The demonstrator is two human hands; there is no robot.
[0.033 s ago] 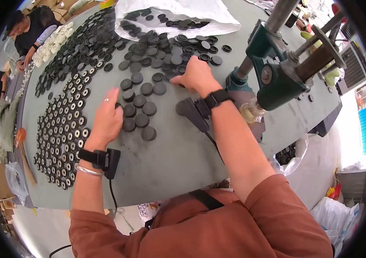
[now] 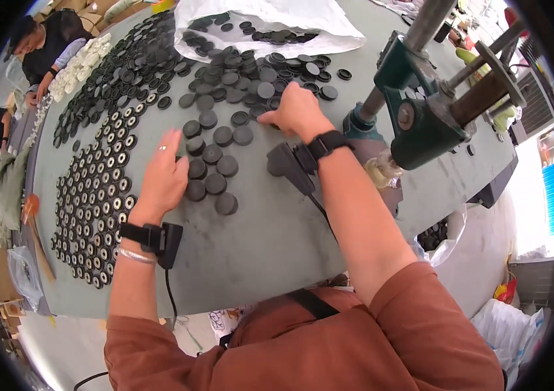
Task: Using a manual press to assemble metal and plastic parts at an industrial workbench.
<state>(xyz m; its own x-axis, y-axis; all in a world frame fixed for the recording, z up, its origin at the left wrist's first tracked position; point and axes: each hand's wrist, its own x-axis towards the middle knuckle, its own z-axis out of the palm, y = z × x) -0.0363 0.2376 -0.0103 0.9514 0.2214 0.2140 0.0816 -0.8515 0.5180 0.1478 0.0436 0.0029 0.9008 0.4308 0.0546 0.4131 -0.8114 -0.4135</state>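
My left hand (image 2: 163,173) is held above the table, its fingers stretched out and close together, with nothing visible in it. It is just left of a group of thick black round caps (image 2: 212,154) standing in loose rows. My right hand (image 2: 298,112) reaches to the near right edge of a heap of black round caps (image 2: 230,79). Its thumb points left, apart from the bent fingers, and touches or hovers over a cap (image 2: 258,113). The palm and some fingertips of that hand are hidden. I see no cap lifted in it.
Left of my hands lie rows of black caps with metal rings (image 2: 96,195). A white bag (image 2: 270,16) spills caps at the far side. A green press (image 2: 413,111) stands at right. A mallet (image 2: 32,208) lies at the left edge. A person (image 2: 45,49) works far left.
My left hand has shifted very slightly, and a dark cap edge seen beside its thumb no longer shows. The right hand stays almost in place at the heap.
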